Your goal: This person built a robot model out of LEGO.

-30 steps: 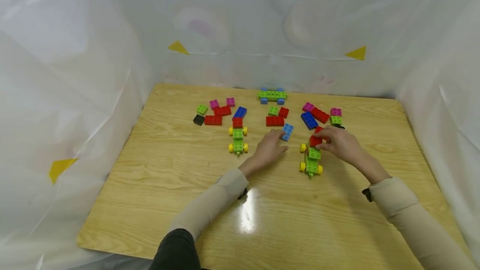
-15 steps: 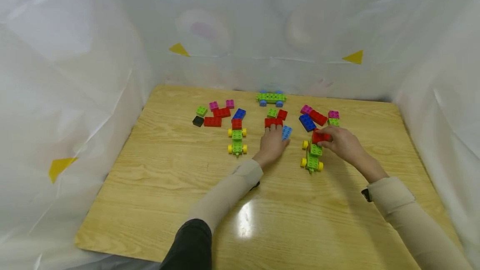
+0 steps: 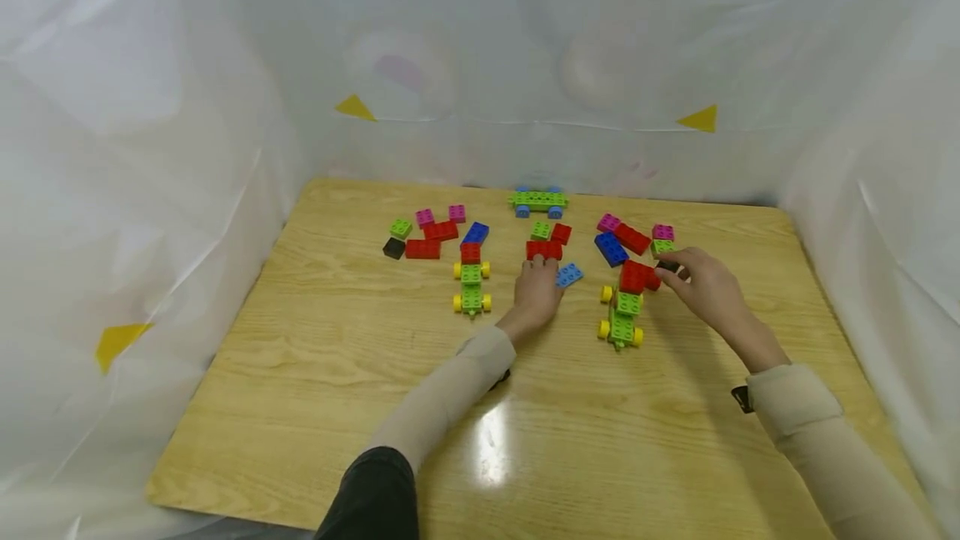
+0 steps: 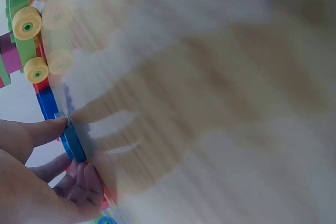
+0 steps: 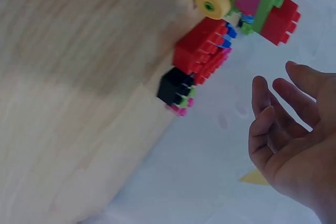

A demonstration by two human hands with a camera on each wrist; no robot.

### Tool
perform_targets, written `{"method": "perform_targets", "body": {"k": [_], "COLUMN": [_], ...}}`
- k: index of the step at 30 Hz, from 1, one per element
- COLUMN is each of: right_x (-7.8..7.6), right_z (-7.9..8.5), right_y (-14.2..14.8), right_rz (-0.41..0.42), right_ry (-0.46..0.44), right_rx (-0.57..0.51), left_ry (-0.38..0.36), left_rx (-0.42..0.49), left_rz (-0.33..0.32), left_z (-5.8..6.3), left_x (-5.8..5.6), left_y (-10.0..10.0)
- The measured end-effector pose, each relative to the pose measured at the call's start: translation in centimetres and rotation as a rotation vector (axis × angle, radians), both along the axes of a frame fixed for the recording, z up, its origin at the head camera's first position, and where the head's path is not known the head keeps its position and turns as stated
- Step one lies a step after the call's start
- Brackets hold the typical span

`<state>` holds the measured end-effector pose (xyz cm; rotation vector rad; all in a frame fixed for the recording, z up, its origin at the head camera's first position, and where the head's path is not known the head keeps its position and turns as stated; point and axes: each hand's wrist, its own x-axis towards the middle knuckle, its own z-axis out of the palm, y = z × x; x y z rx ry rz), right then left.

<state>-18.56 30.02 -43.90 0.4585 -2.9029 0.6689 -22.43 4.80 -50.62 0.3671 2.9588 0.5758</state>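
Observation:
My left hand (image 3: 537, 292) pinches a light blue building brick (image 3: 569, 275) between thumb and fingers; in the left wrist view, the blue brick (image 4: 73, 142) stays low at the tabletop. Just beyond those fingers lies a long red brick (image 3: 544, 250). My right hand (image 3: 703, 286) hovers near a black brick (image 3: 666, 266), its loosely bent fingers holding nothing in the right wrist view. To its left stands a green wheeled car (image 3: 622, 326) with yellow wheels and a red brick (image 3: 633, 277) on top. Another red brick (image 5: 199, 45) lies on the table beside the black one.
A second green car (image 3: 472, 298) with yellow wheels stands left of my left hand. A green base (image 3: 539, 200) with blue wheels sits at the back. Loose bricks, such as a dark blue one (image 3: 611, 248) and a black one (image 3: 393, 247), lie along the far half.
My right hand has let go of the red brick on the right car and shifted right, towards the black brick. My left hand has moved onto the light blue brick, which has turned.

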Motion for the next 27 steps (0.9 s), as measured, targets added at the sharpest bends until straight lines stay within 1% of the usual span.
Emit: {"method": "perform_targets", "body": {"k": [2,5,7,9,12,14,20,23,27], "right_x": [-0.1,-0.2,-0.4,-0.5,-0.6,-0.7,-1.4,-1.7,-2.0], "right_z": [-0.5,-1.4,-2.0,-2.6,-3.1,-3.4,-3.8,-4.1,-4.4], "right_y": [0.3,0.6,0.8,1.0,1.1,1.1,0.7,0.5,0.3], "right_rz": [-0.009,-0.021,-0.026,-0.033,-0.040,-0.041,-0.027,-0.017,0.014], "right_ry": [-0.021,-0.055,-0.070,-0.076,-0.082,-0.083,-0.073,-0.044,0.005], "right_rx": [-0.007,-0.020,-0.021,-0.015,-0.011,-0.015,-0.039,-0.028,-0.006], "left_ry": [-0.014,-0.040,-0.054,-0.064,-0.064,-0.060,-0.079,-0.095,-0.100], "left_rx": [0.041,0.128,0.174,0.197,0.203,0.205,0.223,0.237,0.242], "left_rz": [-0.004,-0.015,-0.032,-0.059,-0.095,-0.108,-0.105,-0.114,-0.128], "left_z": [-0.2,-0.5,-0.5,-0.6,-0.7,-0.7,-0.6,-0.5,-0.4], "left_x": [0.1,0.2,0.5,0.8,1.2,1.5,2.1,2.5,3.0], "left_y": [-0.5,-1.3,-1.8,-2.2,-2.7,-2.9,-3.7,-4.2,-5.0]}}
